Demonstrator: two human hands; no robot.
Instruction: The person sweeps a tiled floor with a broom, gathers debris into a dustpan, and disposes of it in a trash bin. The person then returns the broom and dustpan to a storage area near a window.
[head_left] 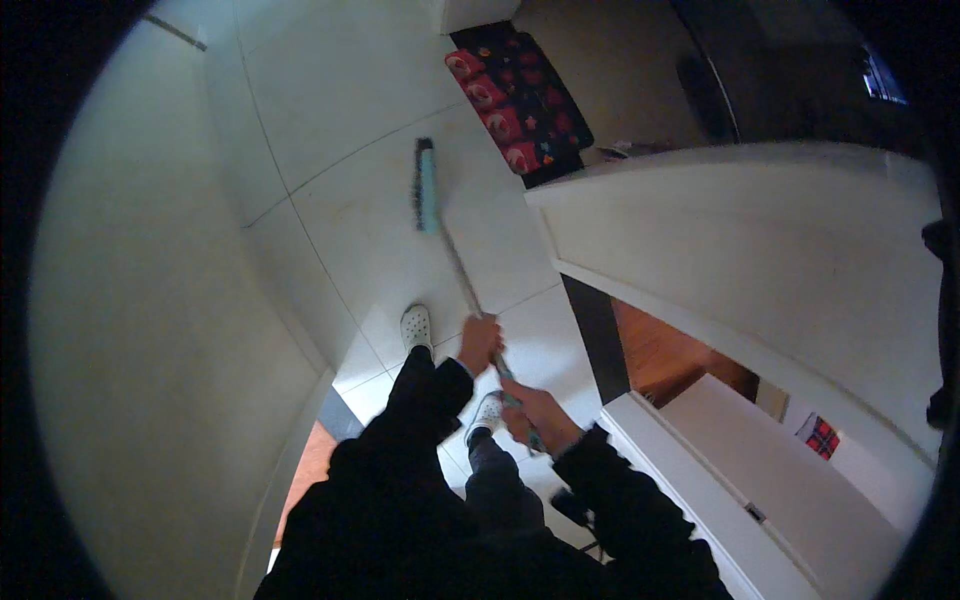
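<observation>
Both my hands grip the long handle of a broom (459, 265). My left hand (481, 343) is wrapped round the handle farther forward. Closer to my body, my right hand (545, 416) closes on the teal grip near the upper end. The broom's teal head (428, 190) with dark bristles is ahead of me, at or just over the pale tiled floor (340, 220). No heap of dirt can be made out beside the bristles.
My feet in white clogs (416, 327) stand below the handle. A dark mat with red patterns (520, 100) lies at a doorway ahead right. Pale walls (150, 330) bound the left side and the right. An open doorway with orange-brown flooring (660, 345) is at the right.
</observation>
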